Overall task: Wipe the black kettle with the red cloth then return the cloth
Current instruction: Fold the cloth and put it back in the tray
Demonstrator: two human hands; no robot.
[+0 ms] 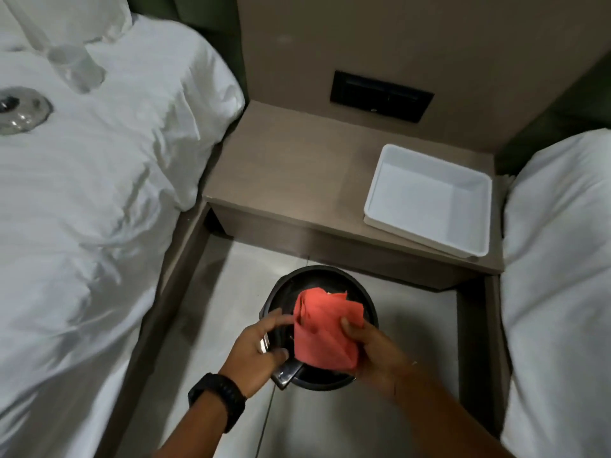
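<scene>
At the lower centre of the frame the black kettle (319, 328) is seen from above over the floor, its handle pointing toward the lower left. The left hand (256, 353) has its grip closed around that handle. The right hand (373, 350) pinches the red cloth (325, 328) against the kettle's top, hiding most of the lid. A white tray (426, 200) sits on the table at right.

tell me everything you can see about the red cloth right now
The red cloth is a coral-red soft fabric, folded and bunched into a rough wad with creases. It lies across the top of the black kettle, seen from above. The right hand pinches its right edge with the thumb on top; the left hand's fingertips reach its left edge. No stains are visible.
</scene>
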